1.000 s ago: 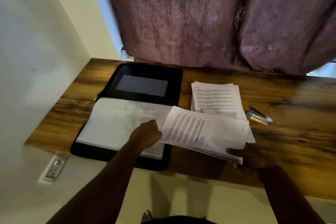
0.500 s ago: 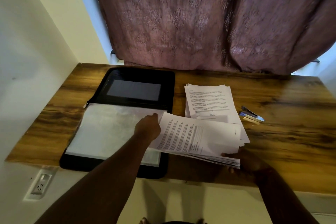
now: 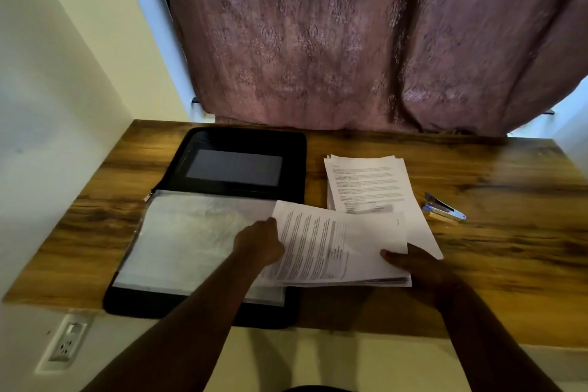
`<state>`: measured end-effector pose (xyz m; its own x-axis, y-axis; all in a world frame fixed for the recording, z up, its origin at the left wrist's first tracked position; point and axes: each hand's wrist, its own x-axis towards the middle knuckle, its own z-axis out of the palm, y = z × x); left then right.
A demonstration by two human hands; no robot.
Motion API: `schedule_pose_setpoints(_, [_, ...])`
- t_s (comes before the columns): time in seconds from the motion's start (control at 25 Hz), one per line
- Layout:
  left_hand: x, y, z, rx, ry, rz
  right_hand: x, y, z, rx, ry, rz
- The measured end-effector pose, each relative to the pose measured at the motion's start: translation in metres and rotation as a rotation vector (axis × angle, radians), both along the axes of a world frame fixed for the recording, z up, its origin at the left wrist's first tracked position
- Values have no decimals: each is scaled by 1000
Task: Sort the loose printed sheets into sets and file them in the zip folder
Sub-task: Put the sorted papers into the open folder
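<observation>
**Both hands on one set of sheets, half over the open folder**

Left hand [image 3: 259, 243] is curled round the left edge of a thin stack of white printed sheets [image 3: 337, 245], and the right hand [image 3: 413, 261] pinches the same stack at its near right corner, thumb lying on top. The stack sits lower and flatter than half a second ago, when its right end was tilted up off the desk; its left end now overlaps the open black zip folder [image 3: 238, 143]. That folder lies flat on the left of the wood-grain desk [image 3: 509, 248], with a clear plastic sleeve page [image 3: 191, 239] turned up in its near half and a grey panel in the far half.

Just behind the held stack, touching it, is the second pile of white printed pages [image 3: 366, 181], same spot as before. A small blue and silver stapler [image 3: 444, 208] lies to the right of that pile. Mauve patterned curtain [image 3: 350, 35] hangs behind the desk, and a white wall socket [image 3: 65, 344] shows below its left edge.
</observation>
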<state>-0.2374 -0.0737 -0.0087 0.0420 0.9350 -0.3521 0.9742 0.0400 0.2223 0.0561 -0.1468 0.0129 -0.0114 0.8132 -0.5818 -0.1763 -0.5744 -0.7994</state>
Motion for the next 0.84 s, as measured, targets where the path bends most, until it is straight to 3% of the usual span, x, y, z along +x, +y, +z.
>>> schedule_pose_setpoints(0.12, [-9,-18,3,-70,107,-47,-9,17,-4,94,-153,53])
schedule_pose_setpoints(0.4, [11,-46,13,-1,-96,-13,-46,48,-13,59,-83,273])
schedule_pose_setpoints(0.48, [11,-52,15,0,-98,31,-48,55,-16,59,-173,308])
schedule_pose_setpoints(0.68, [19,-71,21,-8,-56,132,-37,76,-35,63,-623,212])
schedule_pose_setpoints(0.84, [29,-74,30,10,-43,160,-85,81,-31,121,-533,295])
